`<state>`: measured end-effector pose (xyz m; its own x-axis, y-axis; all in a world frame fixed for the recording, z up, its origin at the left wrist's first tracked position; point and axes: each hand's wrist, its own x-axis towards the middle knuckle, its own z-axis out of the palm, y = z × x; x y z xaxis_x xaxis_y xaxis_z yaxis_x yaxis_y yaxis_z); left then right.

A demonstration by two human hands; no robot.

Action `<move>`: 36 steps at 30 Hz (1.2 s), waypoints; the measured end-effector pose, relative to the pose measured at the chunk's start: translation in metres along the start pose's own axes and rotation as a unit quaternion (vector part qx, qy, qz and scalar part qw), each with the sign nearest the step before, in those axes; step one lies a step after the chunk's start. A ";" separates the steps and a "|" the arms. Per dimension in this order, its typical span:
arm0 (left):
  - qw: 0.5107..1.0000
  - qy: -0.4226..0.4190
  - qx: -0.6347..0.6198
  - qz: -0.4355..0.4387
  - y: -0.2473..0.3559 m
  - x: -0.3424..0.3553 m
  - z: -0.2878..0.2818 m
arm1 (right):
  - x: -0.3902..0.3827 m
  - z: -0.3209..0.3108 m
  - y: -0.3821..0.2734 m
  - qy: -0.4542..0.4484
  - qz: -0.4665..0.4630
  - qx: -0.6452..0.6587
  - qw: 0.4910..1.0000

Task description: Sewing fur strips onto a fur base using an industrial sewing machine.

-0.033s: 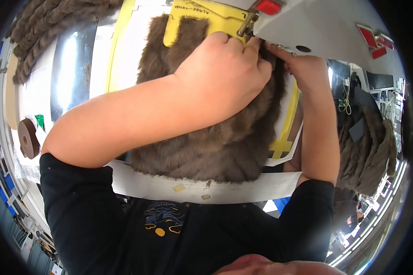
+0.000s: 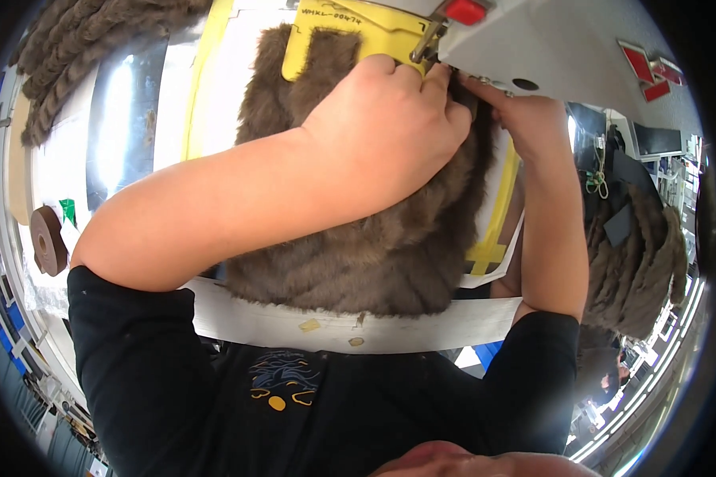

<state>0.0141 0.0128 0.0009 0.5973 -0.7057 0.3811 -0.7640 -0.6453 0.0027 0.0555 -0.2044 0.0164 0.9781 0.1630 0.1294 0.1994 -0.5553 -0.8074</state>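
No visible shift since earlier frame. Left hand (image 2: 386, 127) pressed flat-curled on brown fur piece (image 2: 358, 254), frame centre. Right hand (image 2: 525, 119) at sewing machine (image 2: 565, 48), upper right; grip unclear.

I see brown fur fabric (image 2: 350, 254) under a yellow template (image 2: 350, 32), a grey-white sewing machine (image 2: 565, 48) with a red button (image 2: 464, 10), and a black shirt (image 2: 310, 405).
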 end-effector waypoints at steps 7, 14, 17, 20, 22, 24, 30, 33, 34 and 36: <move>1.000 -0.009 -0.025 -0.002 -0.002 0.002 0.000 | 0.000 0.003 -0.005 0.015 -0.011 -0.020 1.000; 0.999 -0.037 -0.030 -0.010 0.000 0.002 -0.004 | 0.001 0.002 -0.003 0.002 -0.020 -0.040 0.999; 1.000 -0.007 0.012 0.001 0.003 0.004 -0.003 | 0.003 0.005 0.013 0.021 -0.058 -0.018 0.998; 0.999 -0.030 -0.017 -0.006 0.001 0.004 -0.004 | -0.001 0.005 -0.003 0.004 -0.008 -0.002 1.000; 1.000 -0.012 0.006 0.000 0.001 0.003 -0.005 | -0.001 -0.002 -0.017 -0.020 0.064 -0.017 0.998; 1.000 0.006 0.028 0.006 0.003 0.004 -0.005 | 0.000 -0.008 -0.021 -0.074 0.138 0.012 0.988; 0.999 0.005 0.049 0.000 0.005 0.007 -0.004 | 0.000 0.003 0.002 -0.025 -0.063 -0.024 0.997; 0.999 -0.012 0.035 -0.002 0.004 0.008 -0.007 | -0.003 0.005 0.000 -0.007 -0.038 -0.077 0.996; 0.999 -0.015 0.042 -0.005 0.004 0.007 -0.007 | -0.003 0.006 0.000 -0.002 -0.039 -0.076 0.996; 0.998 -0.017 0.053 -0.005 0.004 0.007 -0.007 | 0.000 0.006 0.002 -0.009 -0.013 -0.090 0.996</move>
<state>0.0133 0.0073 0.0099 0.6140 -0.7071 0.3508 -0.7291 -0.6783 -0.0913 0.0554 -0.2005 0.0111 0.9714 0.1932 0.1383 0.2345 -0.6869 -0.6879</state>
